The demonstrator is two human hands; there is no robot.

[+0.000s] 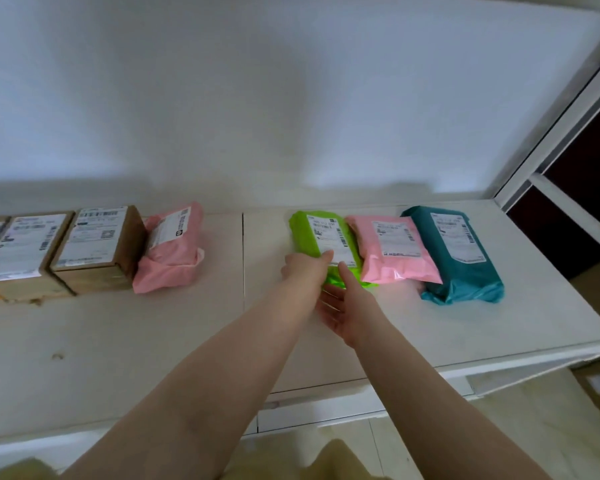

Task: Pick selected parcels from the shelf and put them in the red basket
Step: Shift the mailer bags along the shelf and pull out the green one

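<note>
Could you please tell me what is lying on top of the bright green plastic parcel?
A white shipping label covers the green plastic parcel; the left hand rests on its near end. The right hand reaches its near edge. Whether its fingers go underneath is hidden.

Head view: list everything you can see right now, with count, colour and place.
green parcel: 1, lime green, shelf centre-right, under both hands
pink parcels: 2, pink, one between green and teal, one beside the boxes
teal parcel: 1, teal, right end of row
cardboard boxes: 2 clear, brown, left and further left; a third is cut off at the edge
shelf: 1, white
left hand: on the green parcel
right hand: palm up at its near edge
</note>
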